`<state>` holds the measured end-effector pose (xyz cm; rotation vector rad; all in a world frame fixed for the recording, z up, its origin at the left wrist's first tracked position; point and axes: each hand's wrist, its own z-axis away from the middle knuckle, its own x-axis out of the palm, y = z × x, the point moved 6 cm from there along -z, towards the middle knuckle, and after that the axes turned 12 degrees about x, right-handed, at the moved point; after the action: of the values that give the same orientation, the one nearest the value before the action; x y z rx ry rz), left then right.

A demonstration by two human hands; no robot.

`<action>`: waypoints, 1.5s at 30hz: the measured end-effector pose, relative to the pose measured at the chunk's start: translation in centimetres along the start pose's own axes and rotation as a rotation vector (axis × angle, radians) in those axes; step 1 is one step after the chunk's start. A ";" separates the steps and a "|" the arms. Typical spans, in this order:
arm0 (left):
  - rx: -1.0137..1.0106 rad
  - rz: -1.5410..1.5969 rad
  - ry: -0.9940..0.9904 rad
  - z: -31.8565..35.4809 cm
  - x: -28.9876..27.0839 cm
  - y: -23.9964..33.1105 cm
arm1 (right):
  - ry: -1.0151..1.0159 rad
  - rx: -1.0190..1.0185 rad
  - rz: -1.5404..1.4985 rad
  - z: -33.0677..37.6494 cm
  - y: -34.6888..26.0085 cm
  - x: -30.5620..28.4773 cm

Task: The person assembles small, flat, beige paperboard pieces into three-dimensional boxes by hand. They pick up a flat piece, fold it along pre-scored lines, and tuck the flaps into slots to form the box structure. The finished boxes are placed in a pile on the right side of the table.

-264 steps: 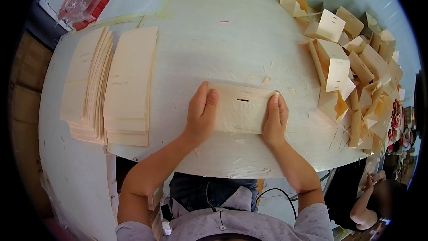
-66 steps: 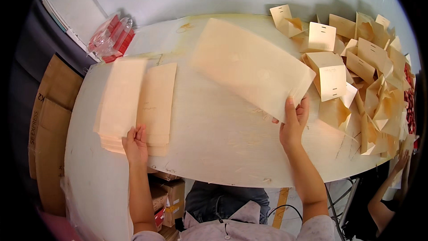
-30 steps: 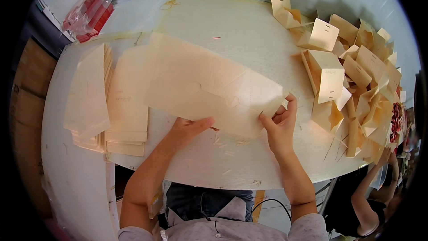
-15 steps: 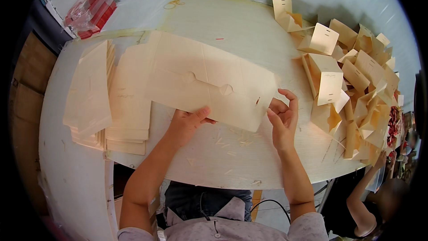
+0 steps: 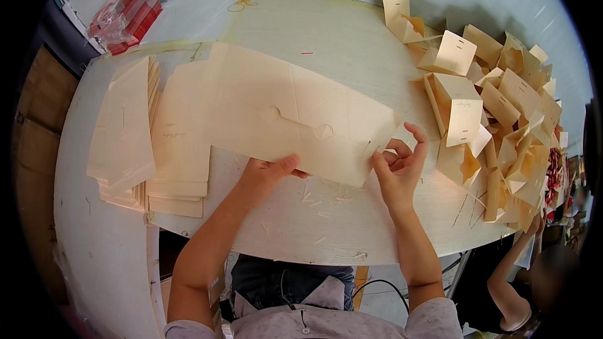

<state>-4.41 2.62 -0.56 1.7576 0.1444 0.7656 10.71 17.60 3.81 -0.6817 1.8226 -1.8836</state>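
Observation:
A flat cream die-cut card sheet is held tilted above the table, its long side sloping down to the right. It has fold creases, a cut-out line with rounded ends in the middle and small slots near its right end. My left hand grips the lower edge, thumb on top and fingers underneath. At the right end, my right hand has its thumb on the sheet's edge with the fingers curled; the fingertips' exact contact is partly hidden. Left of the sheet lie two stacks of flat card sheets, partly overlapped by it.
Folded card boxes lie heaped along the table's right side. Small paper scraps are scattered before me. Red packets in clear plastic sit at the far left, a yellow rubber band at the back. Another person's arm shows at lower right.
My right hand has closed in on the sheet's right end, its thumb now at the edge. The sheet has shifted slightly right with my left hand.

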 end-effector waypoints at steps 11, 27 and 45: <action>0.080 0.281 0.231 -0.3 -1.8 1.1 | -0.100 0.080 0.095 0.1 0.2 0.0; -0.018 0.611 -0.215 0.5 0.9 1.8 | -0.314 0.311 -0.397 0.2 0.6 1.1; 0.042 0.287 0.070 0.1 -2.4 0.7 | -0.299 0.115 -0.479 -0.5 1.2 0.3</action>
<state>-6.40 1.21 -0.94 1.8143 -0.0466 1.0386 10.12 17.76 2.62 -1.3705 1.4374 -2.0123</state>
